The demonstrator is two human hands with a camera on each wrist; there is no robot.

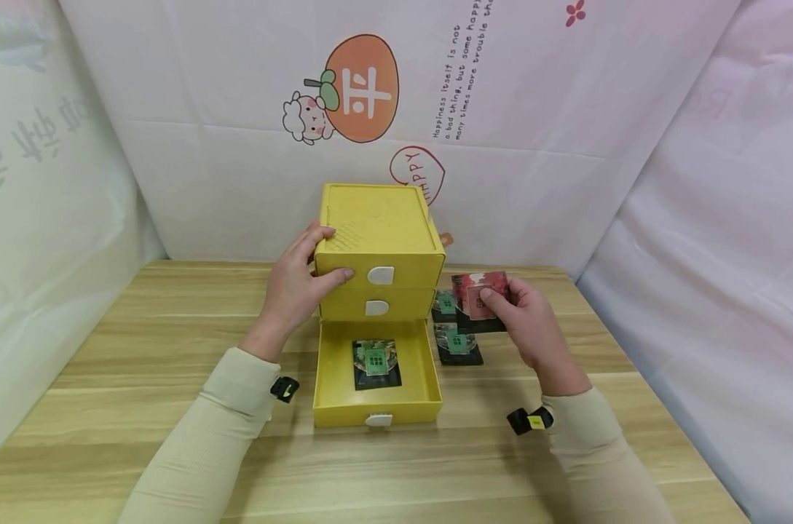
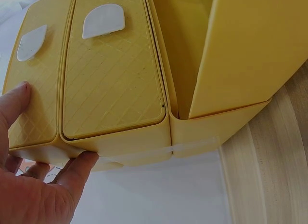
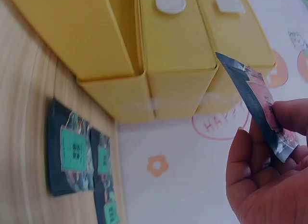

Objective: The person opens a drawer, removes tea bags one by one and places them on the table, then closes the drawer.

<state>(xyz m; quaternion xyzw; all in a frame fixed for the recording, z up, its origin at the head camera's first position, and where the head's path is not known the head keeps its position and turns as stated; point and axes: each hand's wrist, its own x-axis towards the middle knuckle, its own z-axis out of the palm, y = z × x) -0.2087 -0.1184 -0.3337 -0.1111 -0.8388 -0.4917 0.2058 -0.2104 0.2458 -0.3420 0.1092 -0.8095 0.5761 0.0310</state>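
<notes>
A yellow drawer cabinet (image 1: 383, 218) of three tiers stands on the table, its bottom drawer (image 1: 330, 393) pulled out. My left hand (image 1: 294, 287) grips the cabinet's upper left corner, thumb on the top drawer's front and fingers round the side and top edge. In my right hand (image 1: 534, 324), a red-and-black sachet (image 3: 257, 101) is pinched between thumb and fingers, raised to the right of the cabinet. One black sachet with a green label (image 1: 376, 364) lies flat inside the open drawer. More green-labelled sachets (image 3: 72, 154) lie on the table beneath the right hand.
White tabs (image 1: 381, 275) serve as handles on the drawer fronts. Behind the cabinet hangs a printed white cloth (image 1: 239, 189), with more cloth at both sides. The wooden table (image 1: 140, 364) extends left, right and in front of the cabinet.
</notes>
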